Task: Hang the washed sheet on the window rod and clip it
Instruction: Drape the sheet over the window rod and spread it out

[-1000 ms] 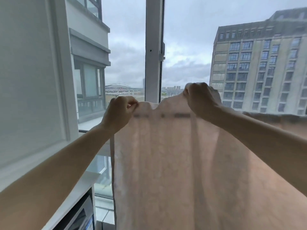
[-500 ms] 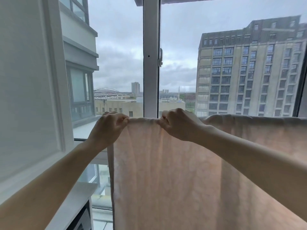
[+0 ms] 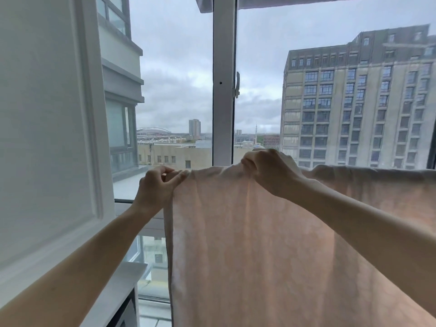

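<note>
Fingers (image 3: 174, 175) of left hand (image 3: 158, 187): curled, thumb and fingertips pinching the upper left corner of the sheet. Right hand (image 3: 269, 171): fist closed over a bunched fold of the top edge, nearer the middle.

Item: pale peach, thin, translucent fabric sheet (image 3: 271, 244). Location: hanging before the window, top edge running level from the left corner to the right border of view, body falling straight below both hands.

Surround: white vertical window post (image 3: 223, 90) with latch handle behind the sheet; white panelled frame (image 3: 47, 114) at left; grey multi-storey building (image 3: 358, 102) beyond the glass.

Risks, judged: no clip visible on the edge, so a loosened pinch could let the damp corner slide off; uneven pulling between the hands could bunch the edge or drag it sideways.

Not determinable: rod itself, covered by the draped edge; whether the cloth is folded over it; lower hem and right end, cut off; clips, none in view.
</note>
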